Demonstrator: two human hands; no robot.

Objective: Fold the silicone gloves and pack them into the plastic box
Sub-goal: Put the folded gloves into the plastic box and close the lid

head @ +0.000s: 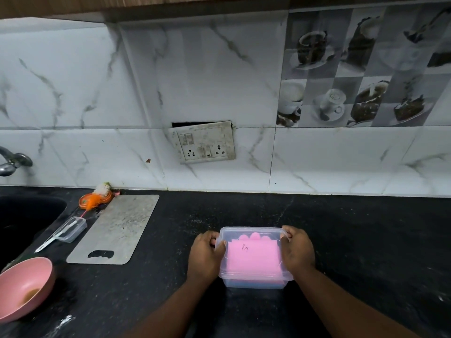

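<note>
A clear plastic box (pixel 255 283) stands on the black counter in front of me, with a clear lid on top. Folded pink silicone gloves (pixel 253 257) lie inside, their fingertips showing toward the far end; something blue shows beneath them at the bottom. My left hand (pixel 206 254) grips the box's left side, fingers curled over the far left corner. My right hand (pixel 296 250) grips the right side the same way, thumb along the lid's edge.
A grey cutting board (pixel 114 230) lies to the left. Beyond it are a small clear case (pixel 70 229), an orange scrubber (pixel 94 200), a dark sink (pixel 24 215) and a pink bowl (pixel 22 286). A switchboard (pixel 203 142) is on the marble wall.
</note>
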